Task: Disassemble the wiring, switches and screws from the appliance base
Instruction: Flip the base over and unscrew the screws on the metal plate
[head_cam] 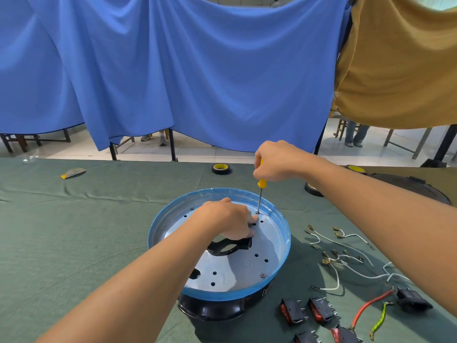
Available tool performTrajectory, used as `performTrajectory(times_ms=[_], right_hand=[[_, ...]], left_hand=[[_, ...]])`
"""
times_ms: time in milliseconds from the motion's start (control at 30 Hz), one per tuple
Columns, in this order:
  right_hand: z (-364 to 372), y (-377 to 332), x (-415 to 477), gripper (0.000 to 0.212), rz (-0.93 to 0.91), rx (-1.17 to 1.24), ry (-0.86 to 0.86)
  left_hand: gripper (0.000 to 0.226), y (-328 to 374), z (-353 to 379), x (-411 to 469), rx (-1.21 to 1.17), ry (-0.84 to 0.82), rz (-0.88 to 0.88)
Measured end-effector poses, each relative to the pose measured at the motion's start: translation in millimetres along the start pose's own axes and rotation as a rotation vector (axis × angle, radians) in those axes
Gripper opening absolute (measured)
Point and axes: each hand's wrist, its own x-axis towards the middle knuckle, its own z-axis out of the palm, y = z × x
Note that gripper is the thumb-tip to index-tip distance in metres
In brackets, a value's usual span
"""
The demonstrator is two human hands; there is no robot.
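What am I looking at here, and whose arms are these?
This single picture comes from a camera worn on a person's head, looking down at their own bare arms. The right hand grips a yellow-handled screwdriver, tip down on the silver plate inside a round blue-rimmed appliance base. The left hand rests on that plate; whether it grips anything is unclear. On the green table cloth, to the right, lie loose white wires and black-and-red rocker switches.

Base (269, 243) is showing blue rim, silver plate, black body; screwdriver (261, 184) handle yellow; cloth (86, 231) green; wires (337, 277) white.
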Motion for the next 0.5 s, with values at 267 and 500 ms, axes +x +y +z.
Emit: performTrajectory(times_ms=[267, 500], right_hand=[[4.1, 0.3, 1.0, 0.022, -0.014, 0.026, 0.059], [5.3, 3.2, 0.9, 0.036, 0.037, 0.004, 0.113]], left_hand=[[0.050, 0.6, -0.1, -1.7, -0.003, 0.001, -0.001], [0.050, 0.1, 0.0, -1.7, -0.010, 0.000, 0.001]])
